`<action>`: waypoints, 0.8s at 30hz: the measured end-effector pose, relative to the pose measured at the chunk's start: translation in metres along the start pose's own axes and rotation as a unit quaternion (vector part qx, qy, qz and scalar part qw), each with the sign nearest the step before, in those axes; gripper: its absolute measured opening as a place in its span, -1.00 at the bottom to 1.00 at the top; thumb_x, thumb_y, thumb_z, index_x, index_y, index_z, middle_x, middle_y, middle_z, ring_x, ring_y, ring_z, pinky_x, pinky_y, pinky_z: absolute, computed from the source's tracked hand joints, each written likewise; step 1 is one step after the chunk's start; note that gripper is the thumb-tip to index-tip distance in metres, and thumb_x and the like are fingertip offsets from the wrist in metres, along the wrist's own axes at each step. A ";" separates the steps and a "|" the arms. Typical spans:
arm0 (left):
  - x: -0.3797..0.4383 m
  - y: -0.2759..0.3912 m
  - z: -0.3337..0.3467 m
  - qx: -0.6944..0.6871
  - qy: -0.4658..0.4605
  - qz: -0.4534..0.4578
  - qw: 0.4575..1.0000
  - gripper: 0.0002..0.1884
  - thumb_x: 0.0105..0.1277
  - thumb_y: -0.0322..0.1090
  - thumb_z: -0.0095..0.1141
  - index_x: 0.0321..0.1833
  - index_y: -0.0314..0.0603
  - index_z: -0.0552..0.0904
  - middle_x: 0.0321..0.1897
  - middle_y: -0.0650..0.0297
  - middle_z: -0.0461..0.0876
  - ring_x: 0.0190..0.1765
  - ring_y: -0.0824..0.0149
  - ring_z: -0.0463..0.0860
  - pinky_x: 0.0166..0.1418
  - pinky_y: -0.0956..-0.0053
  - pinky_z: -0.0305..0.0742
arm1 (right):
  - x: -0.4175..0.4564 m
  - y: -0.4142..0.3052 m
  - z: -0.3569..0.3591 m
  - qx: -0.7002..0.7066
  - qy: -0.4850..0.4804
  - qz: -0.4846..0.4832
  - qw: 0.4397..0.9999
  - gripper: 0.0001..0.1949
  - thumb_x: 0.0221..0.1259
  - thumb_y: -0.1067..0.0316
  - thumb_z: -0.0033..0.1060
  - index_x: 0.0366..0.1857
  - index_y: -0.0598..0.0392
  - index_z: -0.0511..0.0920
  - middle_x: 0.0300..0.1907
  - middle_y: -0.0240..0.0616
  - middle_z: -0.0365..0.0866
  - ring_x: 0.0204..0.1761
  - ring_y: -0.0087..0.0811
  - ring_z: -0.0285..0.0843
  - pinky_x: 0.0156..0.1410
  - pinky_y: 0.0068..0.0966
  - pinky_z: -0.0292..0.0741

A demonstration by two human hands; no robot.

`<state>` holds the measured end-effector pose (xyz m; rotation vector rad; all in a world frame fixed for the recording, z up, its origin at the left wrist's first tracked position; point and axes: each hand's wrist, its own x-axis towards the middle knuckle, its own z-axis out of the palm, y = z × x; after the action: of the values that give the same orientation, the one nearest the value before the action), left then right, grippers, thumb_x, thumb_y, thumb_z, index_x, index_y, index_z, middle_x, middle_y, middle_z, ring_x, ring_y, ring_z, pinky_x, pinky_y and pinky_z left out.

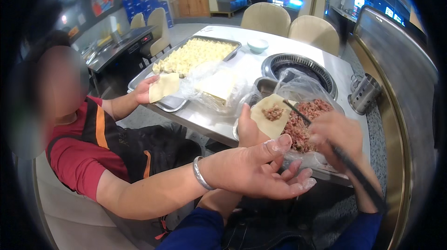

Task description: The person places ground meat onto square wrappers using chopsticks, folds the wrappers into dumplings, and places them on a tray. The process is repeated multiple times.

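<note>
My left hand (pixel 248 128) supports a square dough wrapper (pixel 260 119), thumb up at its near side. A small lump of minced meat (pixel 272 112) lies on the wrapper. My right hand (pixel 337 138), a little blurred, grips dark chopsticks (pixel 298 113); their tips are at the wrapper's edge, next to the lump. Beneath and to the right, a large mass of minced meat filling (pixel 302 138) sits in a clear plastic bag (pixel 297 78). A co-worker's floury open hand (pixel 265 175) reaches across in front of me and hides part of my left hand and wrist.
The co-worker (pixel 80 152) sits at left, the other hand (pixel 142 91) holding a wrapper (pixel 164 87). Stacked wrappers (pixel 218 85) lie in plastic. Behind are a tray (pixel 238 44) of folded dumplings (pixel 199 52), a bowl (pixel 257 45), a round table grill (pixel 300 71) and a perforated metal holder (pixel 365 94).
</note>
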<state>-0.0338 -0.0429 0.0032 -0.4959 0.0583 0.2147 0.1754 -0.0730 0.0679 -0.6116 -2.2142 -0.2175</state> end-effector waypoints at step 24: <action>0.028 -0.006 -0.016 0.164 -0.156 0.394 0.891 -0.46 0.32 -0.10 0.00 0.25 -0.28 0.28 0.20 0.15 0.31 0.22 0.24 0.39 0.26 0.34 0.38 | -0.035 0.036 0.012 0.200 -0.107 0.466 0.855 -0.67 0.10 0.25 0.26 -0.09 0.16 0.53 -0.43 -0.35 0.54 -0.41 -0.62 0.46 -0.32 -0.62 0.43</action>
<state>-0.0055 -0.0506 -0.0108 -0.0687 -0.0216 1.0654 0.2048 -0.0497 0.0320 -1.4168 -1.8143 0.8225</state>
